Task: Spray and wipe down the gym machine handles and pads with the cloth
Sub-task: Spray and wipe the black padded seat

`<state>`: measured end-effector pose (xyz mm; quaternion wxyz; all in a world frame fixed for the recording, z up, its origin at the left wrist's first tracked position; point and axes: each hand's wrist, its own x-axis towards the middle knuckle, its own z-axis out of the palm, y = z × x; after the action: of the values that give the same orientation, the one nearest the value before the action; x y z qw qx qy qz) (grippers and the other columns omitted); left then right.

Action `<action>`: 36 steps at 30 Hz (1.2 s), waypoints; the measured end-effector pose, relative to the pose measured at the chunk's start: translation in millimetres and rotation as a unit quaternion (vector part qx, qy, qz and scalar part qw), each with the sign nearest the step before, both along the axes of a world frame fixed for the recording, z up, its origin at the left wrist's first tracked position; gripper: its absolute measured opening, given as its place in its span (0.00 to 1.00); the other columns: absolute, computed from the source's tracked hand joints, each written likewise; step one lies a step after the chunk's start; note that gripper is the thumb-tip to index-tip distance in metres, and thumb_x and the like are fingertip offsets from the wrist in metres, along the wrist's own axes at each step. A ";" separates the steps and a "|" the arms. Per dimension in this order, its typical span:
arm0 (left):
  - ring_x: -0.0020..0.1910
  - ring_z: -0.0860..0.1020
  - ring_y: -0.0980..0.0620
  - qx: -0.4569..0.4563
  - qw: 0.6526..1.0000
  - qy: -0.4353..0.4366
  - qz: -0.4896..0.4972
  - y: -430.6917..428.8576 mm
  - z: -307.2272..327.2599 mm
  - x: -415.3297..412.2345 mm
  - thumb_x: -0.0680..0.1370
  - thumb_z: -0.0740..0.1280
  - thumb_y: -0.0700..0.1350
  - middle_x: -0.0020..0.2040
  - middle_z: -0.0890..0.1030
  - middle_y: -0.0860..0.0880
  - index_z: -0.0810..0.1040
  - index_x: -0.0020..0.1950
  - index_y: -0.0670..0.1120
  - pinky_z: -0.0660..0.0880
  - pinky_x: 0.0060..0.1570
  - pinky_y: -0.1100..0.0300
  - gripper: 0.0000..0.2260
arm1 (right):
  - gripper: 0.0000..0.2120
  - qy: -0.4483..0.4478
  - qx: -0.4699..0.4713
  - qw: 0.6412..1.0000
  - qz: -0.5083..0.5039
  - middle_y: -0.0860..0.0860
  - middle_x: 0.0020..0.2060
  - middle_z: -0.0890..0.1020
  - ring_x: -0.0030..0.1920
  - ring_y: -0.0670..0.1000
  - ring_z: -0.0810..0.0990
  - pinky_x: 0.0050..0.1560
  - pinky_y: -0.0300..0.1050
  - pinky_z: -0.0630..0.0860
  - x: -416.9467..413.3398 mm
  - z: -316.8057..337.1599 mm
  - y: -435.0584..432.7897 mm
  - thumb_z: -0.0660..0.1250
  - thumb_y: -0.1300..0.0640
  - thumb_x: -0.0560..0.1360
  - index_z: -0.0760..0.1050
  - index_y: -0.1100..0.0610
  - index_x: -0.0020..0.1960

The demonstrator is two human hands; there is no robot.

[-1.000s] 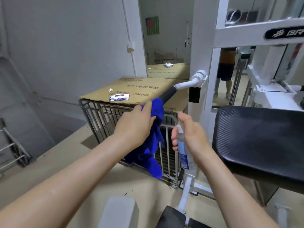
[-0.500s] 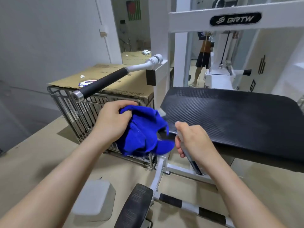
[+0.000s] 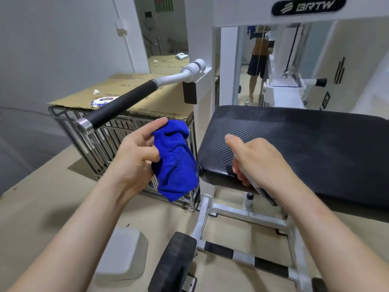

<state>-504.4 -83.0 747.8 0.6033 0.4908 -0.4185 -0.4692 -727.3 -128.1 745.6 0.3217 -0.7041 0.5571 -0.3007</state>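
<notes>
My left hand [image 3: 134,152] grips a bunched blue cloth [image 3: 174,159], held in the air just left of the big black pad [image 3: 294,144] of the white gym machine. The cloth hangs below the black-grip handle [image 3: 120,106], clear of it. My right hand [image 3: 259,163] is over the pad's near left corner, closed around a spray bottle [image 3: 265,191] that is mostly hidden under the hand; its index finger is raised. A second handle [image 3: 315,82] shows at the far right behind the pad.
A metal cage [image 3: 117,144] topped with cardboard [image 3: 147,89] stands left of the machine, with a wipes pack [image 3: 103,101] on it. Below are the white frame [image 3: 242,216], a black footpad [image 3: 174,260] and a grey block [image 3: 122,253]. A mirror behind reflects a person.
My view has swung right, from the handle to the pad. The left hand came off the handle with the cloth. The right hand brought the bottle over the pad's corner.
</notes>
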 end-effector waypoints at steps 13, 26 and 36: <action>0.70 0.66 0.54 -0.210 0.769 -0.578 -0.178 -83.0 -65.5 -35.1 0.81 0.50 0.49 0.70 0.70 0.54 0.66 0.75 0.51 0.64 0.68 0.48 0.22 | 0.33 0.047 0.046 0.996 -0.065 0.55 0.22 0.79 0.24 0.54 0.77 0.39 0.49 0.76 1.1 20.6 -93.8 0.57 0.37 0.76 0.78 0.61 0.27; 0.75 0.57 0.50 -0.054 0.826 -0.548 -0.115 -212.7 -42.9 -65.8 0.83 0.54 0.48 0.77 0.61 0.45 0.51 0.80 0.45 0.52 0.71 0.59 0.26 | 0.30 0.075 0.011 0.996 -0.040 0.51 0.21 0.79 0.23 0.51 0.76 0.37 0.45 0.75 -21.4 28.5 -166.0 0.55 0.40 0.77 0.78 0.61 0.30; 0.64 0.73 0.51 0.093 0.848 -0.520 -0.049 -132.2 -36.5 -71.4 0.83 0.55 0.54 0.72 0.69 0.52 0.34 0.78 0.54 0.63 0.53 0.65 0.33 | 0.31 0.118 0.033 0.991 0.054 0.56 0.24 0.81 0.24 0.55 0.79 0.38 0.46 0.78 -40.1 40.4 -231.0 0.56 0.39 0.75 0.80 0.64 0.31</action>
<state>-575.7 -215.1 711.3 0.2252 0.6955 -0.6487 -0.2115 -767.5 -359.1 786.1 0.2920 -0.7532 0.5617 -0.1789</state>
